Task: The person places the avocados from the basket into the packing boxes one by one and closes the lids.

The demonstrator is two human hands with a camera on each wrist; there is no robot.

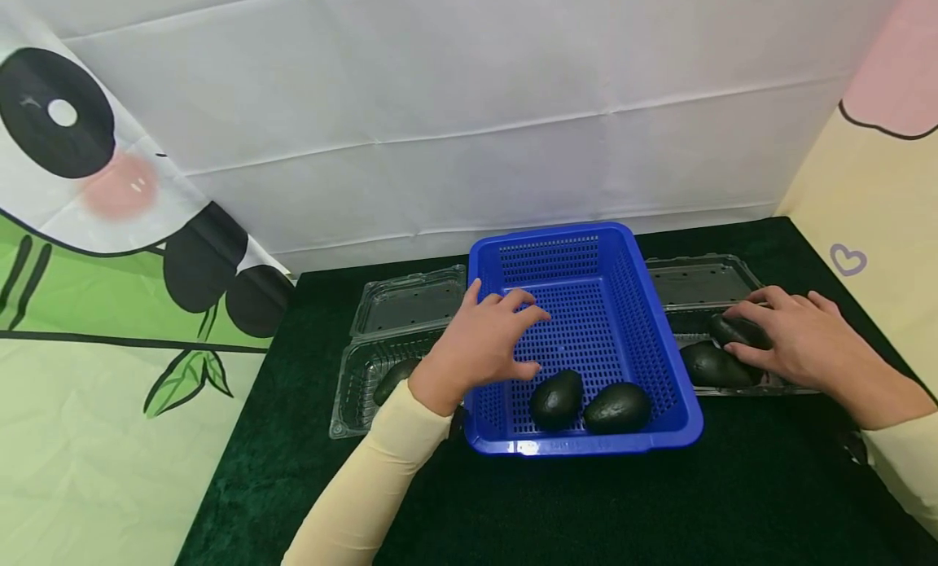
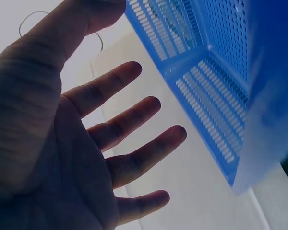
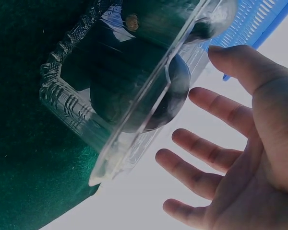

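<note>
My left hand [image 1: 479,342] hovers over the left side of a blue plastic basket [image 1: 663,330], its fingers spread and holding nothing. Inside the basket, near its front wall, lie two dark green avocados [image 1: 557,399]. My right hand [image 1: 802,338] is over a clear plastic clamshell box [image 1: 703,281] to the right. Its thumb and fingers reach around an avocado [image 1: 738,331] there without curling closed on it. Seen from the right wrist, the fingertips are right at the rounded side of an avocado [image 3: 149,91]. Another avocado [image 1: 718,366] lies beside it in the box.
A second clear clamshell [image 1: 352,387] lies with its lid folded back left of the basket, holding an avocado [image 1: 396,379] partly hidden by my left wrist. Everything stands on a dark green cloth [image 1: 557,509]. A white sheet [image 1: 440,142] hangs behind the table.
</note>
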